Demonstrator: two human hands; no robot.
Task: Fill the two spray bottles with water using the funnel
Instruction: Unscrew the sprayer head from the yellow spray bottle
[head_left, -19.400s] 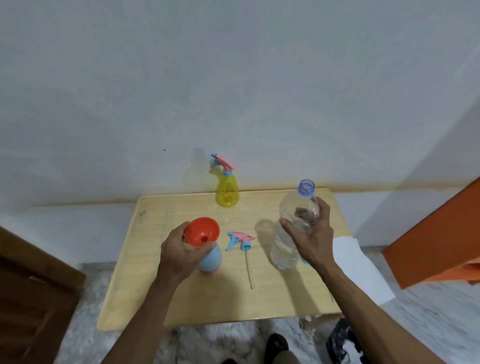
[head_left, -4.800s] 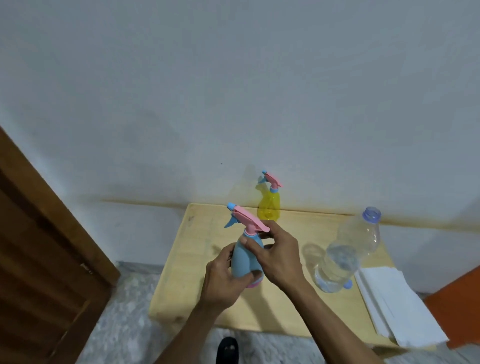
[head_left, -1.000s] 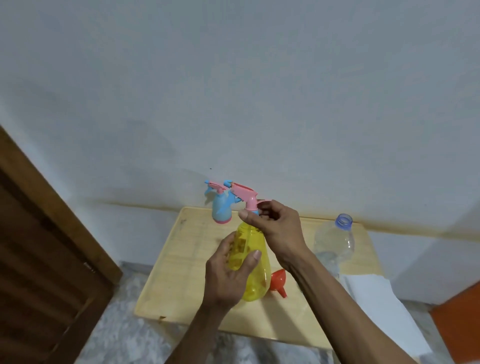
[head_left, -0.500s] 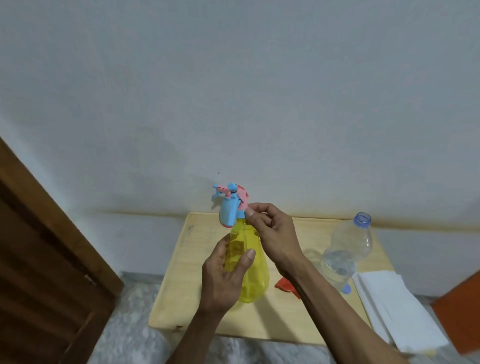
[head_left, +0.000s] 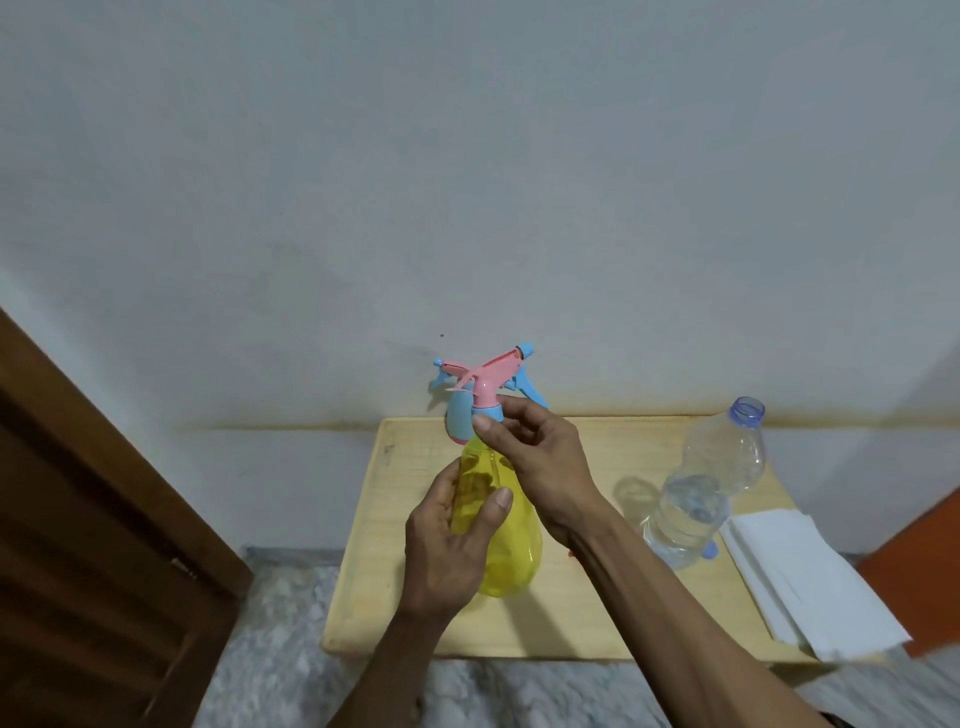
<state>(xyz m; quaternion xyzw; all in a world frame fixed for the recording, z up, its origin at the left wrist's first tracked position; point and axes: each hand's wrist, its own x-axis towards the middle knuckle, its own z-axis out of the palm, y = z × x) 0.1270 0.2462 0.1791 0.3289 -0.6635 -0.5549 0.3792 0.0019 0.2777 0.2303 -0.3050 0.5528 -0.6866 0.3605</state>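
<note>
Table (head_left: 613, 631): pale wood, against a white wall.
Paper (head_left: 800, 577): white stack at the table's right edge.
Water bottle (head_left: 701, 493): clear, uncapped, partly filled, beside the paper.
Yellow bottle (head_left: 511, 540): held above the table.
Left hand (head_left: 447, 545): fingers curled round the yellow bottle's body.
Right hand (head_left: 540, 457): thumb and fingers pinch the collar under the pink sprayer (head_left: 491, 382).
Blue bottle (head_left: 458, 421): behind, mostly hidden.
</note>
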